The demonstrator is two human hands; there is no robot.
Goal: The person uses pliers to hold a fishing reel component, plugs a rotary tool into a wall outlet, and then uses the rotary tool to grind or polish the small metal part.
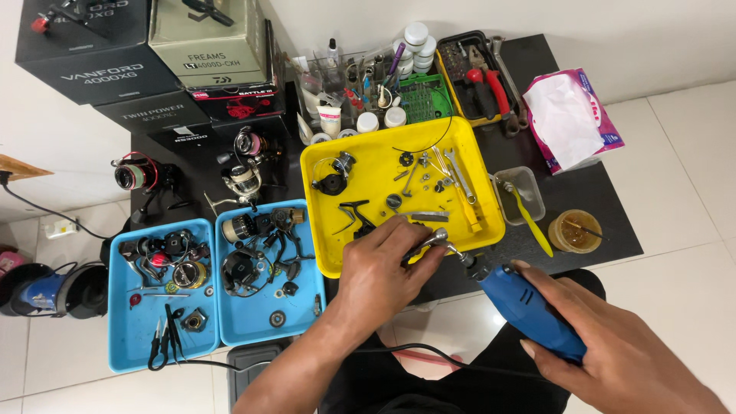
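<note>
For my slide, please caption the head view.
Left hand holds a metal part against a blue rotary tool in the right hand.

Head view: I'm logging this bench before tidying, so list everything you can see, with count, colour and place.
yellow tray: one, centre, small metal parts inside
blue trays: two, left, reel parts inside
fishing reels: two, on the black table behind the blue trays
boxes: several stacked, far left
tissue pack: one, pink, far right
metal part: one, silver, in left hand
rotary tool: one, blue, in right hand
</note>
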